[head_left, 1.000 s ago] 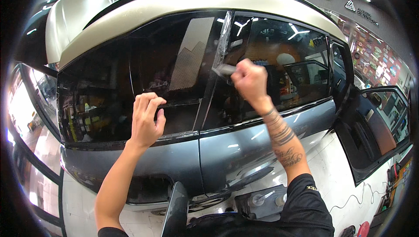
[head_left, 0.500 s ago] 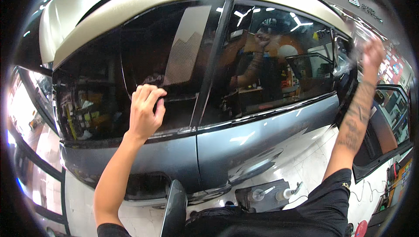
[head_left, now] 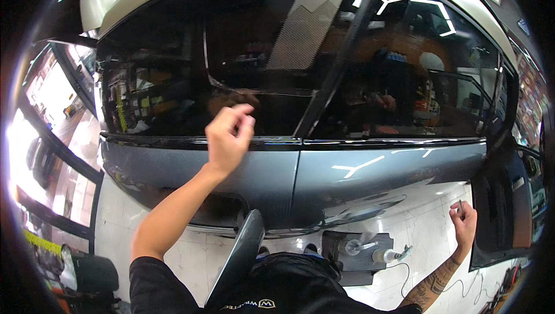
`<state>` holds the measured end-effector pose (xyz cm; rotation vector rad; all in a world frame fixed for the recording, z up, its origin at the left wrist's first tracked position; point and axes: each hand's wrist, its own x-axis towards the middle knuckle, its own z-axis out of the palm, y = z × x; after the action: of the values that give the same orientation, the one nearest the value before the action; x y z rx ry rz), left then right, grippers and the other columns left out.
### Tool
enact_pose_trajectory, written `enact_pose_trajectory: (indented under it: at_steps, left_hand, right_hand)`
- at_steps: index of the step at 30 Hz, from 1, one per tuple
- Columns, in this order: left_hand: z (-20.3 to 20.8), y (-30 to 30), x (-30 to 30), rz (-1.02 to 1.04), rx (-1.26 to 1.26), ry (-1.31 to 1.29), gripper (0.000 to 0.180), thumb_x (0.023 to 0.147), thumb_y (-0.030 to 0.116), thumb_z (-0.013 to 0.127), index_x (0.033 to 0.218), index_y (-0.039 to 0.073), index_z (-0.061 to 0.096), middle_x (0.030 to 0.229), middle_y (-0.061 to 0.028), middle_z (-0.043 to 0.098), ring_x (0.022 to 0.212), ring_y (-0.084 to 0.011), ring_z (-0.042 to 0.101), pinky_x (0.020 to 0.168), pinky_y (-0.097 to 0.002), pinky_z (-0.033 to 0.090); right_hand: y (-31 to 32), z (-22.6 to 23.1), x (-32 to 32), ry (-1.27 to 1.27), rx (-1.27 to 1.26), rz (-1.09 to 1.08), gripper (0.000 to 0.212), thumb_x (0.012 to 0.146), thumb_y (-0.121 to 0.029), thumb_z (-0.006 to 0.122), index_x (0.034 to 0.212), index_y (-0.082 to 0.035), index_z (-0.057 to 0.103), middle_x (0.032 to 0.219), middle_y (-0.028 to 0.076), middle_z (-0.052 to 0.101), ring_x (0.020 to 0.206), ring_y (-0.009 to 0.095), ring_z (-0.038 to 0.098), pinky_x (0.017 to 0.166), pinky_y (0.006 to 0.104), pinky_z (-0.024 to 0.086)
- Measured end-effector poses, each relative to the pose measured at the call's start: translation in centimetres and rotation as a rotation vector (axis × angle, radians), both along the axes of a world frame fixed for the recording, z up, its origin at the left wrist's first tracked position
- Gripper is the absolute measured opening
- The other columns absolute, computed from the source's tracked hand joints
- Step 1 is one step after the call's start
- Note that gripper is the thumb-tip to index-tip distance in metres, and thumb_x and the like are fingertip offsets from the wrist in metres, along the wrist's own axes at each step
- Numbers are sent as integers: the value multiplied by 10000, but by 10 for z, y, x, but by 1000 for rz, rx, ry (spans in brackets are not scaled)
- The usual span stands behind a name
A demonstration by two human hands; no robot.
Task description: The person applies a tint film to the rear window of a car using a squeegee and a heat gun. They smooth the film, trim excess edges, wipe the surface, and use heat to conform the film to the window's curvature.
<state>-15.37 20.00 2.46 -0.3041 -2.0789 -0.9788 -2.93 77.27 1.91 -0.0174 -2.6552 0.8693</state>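
In front of me stands a blue-grey car [head_left: 347, 166] with dark, reflective side windows. My left hand [head_left: 229, 140] is raised before the lower part of the left window [head_left: 167, 59], its fingers curled and the thumb against them. Whatever it pinches, if anything, cannot be made out. A thin pale line runs across the glass just above this hand. My right hand [head_left: 464, 224] is low at the far right, away from the windows, fingers closed. A small dark, thin thing [head_left: 461, 204] sticks up from between its fingertips; its kind is unclear.
A black low stand [head_left: 347, 276] holds a clear bottle [head_left: 352, 247] and a white spray bottle [head_left: 384, 255]. An open car door [head_left: 502, 210] stands at the right. A glossy dark grey panel [head_left: 240, 253] rises close to my body. A cable [head_left: 457, 286] lies on the tiled floor.
My right hand has come down from the window's upper right corner, where clear film was by it; that film no longer shows. My left hand stays by the left window, its fingers more closed.
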Motion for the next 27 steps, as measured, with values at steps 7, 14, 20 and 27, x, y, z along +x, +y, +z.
enact_pose_trajectory:
  at_steps: [7,14,20,27]
  left_hand:
    - [23,-46,-5,272,222,81,376,883,42,633,1258,27,606,1091,-75,570,838,-94,545,716,-223,475]
    - [24,-25,-19,244,349,106,289,831,43,660,1119,29,648,1007,-76,564,862,-163,567,698,-285,480]
    - [37,-38,-32,230,472,-34,134,841,114,687,888,-10,668,826,-92,612,770,-185,570,696,-336,471]
    - [36,-51,-39,469,-108,350,168,876,132,679,953,-15,654,706,-70,624,585,-134,538,557,-293,433]
  right_hand:
    - [-77,36,-57,193,47,291,127,823,-114,683,773,-25,607,586,18,498,529,94,398,505,262,290]
    - [-184,87,-105,350,193,501,73,770,-105,706,735,-81,646,580,0,502,552,122,416,568,285,310]
    - [-251,123,-134,388,127,827,93,786,-40,696,744,-24,614,499,26,493,429,72,430,440,237,273]
    - [-273,130,-153,297,73,924,88,796,-38,693,758,-15,618,524,24,541,439,61,460,440,221,278]
